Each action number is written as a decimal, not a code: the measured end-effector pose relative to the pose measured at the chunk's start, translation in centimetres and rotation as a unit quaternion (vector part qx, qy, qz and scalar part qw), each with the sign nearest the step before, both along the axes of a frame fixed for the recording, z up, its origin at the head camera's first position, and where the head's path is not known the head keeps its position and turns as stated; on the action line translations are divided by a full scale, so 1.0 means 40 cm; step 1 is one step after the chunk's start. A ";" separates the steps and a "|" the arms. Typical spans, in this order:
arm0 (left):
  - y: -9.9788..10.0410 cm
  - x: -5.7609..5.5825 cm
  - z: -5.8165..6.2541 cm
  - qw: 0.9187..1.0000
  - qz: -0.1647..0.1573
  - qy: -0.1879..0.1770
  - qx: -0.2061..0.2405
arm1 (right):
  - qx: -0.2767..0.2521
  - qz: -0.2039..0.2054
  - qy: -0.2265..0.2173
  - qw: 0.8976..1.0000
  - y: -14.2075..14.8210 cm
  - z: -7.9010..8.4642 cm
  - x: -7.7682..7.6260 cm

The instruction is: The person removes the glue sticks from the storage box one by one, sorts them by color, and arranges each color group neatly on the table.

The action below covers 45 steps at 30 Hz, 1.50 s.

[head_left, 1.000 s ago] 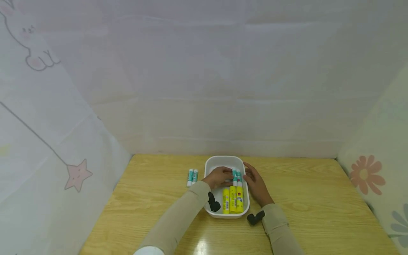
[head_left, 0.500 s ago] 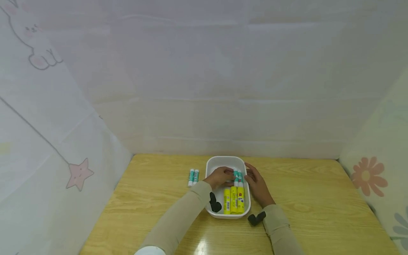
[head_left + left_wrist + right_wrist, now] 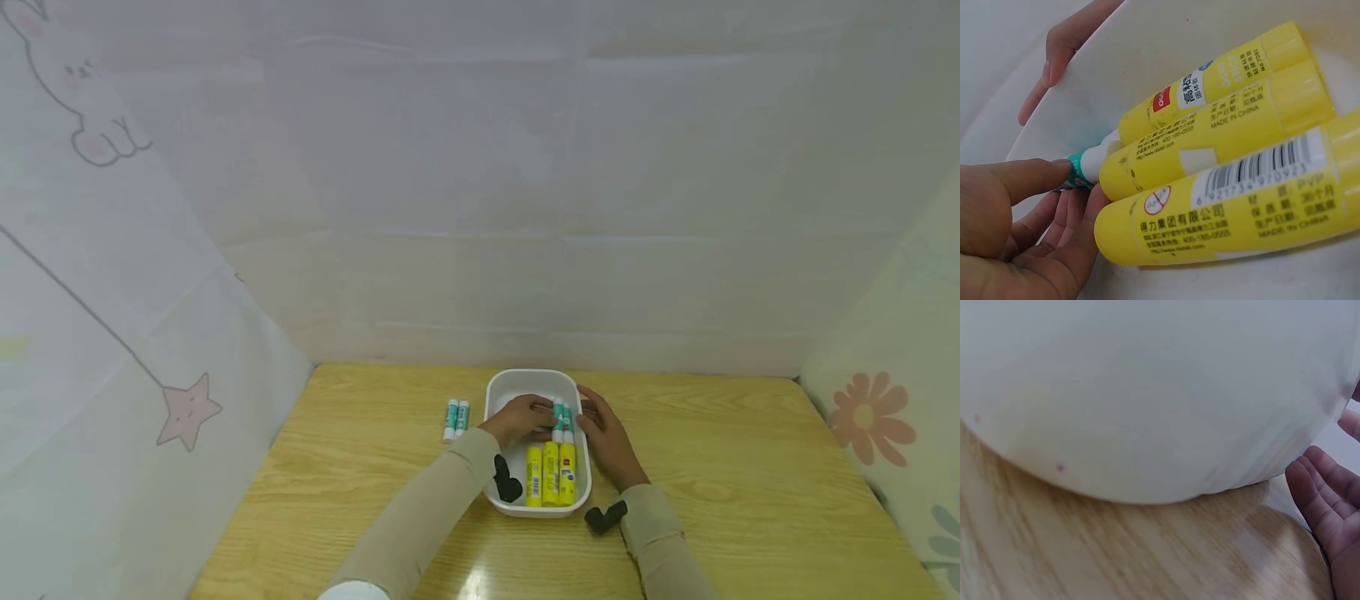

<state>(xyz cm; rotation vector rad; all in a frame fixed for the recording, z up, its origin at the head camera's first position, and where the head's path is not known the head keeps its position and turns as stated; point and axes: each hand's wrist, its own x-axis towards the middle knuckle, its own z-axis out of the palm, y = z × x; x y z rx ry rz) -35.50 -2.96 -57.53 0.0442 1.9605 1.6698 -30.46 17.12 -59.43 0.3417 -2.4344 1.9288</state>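
Inside a white plastic bin (image 3: 576, 500), my left hand (image 3: 517, 421) pinches a small teal-and-white glue stick (image 3: 1079, 172) between thumb and fingers. A second small teal glue stick (image 3: 567, 425) lies just to its right, along the bin's wall. Three larger yellow glue sticks (image 3: 551, 475) lie side by side in the near half, their labels large in the left wrist view. My right hand (image 3: 611, 442) rests against the bin's outer right side, its fingers (image 3: 1319, 503) extended along the wall and holding no glue stick.
Two more small teal-and-white glue sticks (image 3: 456, 419) lie side by side on the wooden table (image 3: 360, 450), left of the bin. Printed white cloth (image 3: 450, 208) hangs behind the table and along both sides.
The head view has shifted slightly. Both hands keep their places at the bin, and the glue sticks lie as before.
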 end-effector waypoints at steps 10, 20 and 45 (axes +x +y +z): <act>0.005 -0.002 0.010 1.000 0.007 -0.015 0.023 | -0.013 -0.009 -0.005 1.000 0.010 -0.053 -0.031; 0.011 -0.013 0.004 1.000 -0.010 0.010 0.013 | -0.004 -0.022 -0.009 1.000 0.017 -0.072 -0.045; -0.019 -0.021 0.015 0.982 0.061 -0.032 0.177 | -0.019 -0.011 0.003 1.000 0.012 -0.099 -0.048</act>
